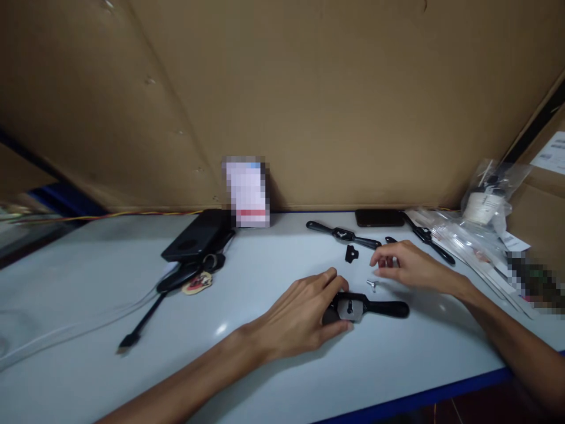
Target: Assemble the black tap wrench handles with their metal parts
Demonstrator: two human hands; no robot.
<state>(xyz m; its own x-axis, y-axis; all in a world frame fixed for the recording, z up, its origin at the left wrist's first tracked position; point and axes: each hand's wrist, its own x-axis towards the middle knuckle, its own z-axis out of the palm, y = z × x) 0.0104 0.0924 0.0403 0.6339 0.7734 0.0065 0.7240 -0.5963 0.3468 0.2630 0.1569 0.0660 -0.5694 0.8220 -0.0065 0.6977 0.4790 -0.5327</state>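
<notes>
My left hand (pixel 304 309) grips the left part of a black two-handled tool (pixel 388 308) lying on the table. A silvery blade plate (pixel 351 310) with a slot sits at the tool's middle, by my thumb. My right hand (pixel 404 265) hovers with bent, parted fingers and nothing in them, above and right of a small silver wing screw (pixel 373 284). A small black plate (pixel 352 254) lies left of my right fingertips. Behind it rests a second black two-handled tool (pixel 343 234).
A black phone (pixel 379 218), a third similar tool (pixel 430 238) and plastic bags (pixel 472 247) lie at the back right. A pixelated upright screen (pixel 247 194) leans on the cardboard wall (pixel 309 106). A black box-like device (pixel 196 235) and cable are at left.
</notes>
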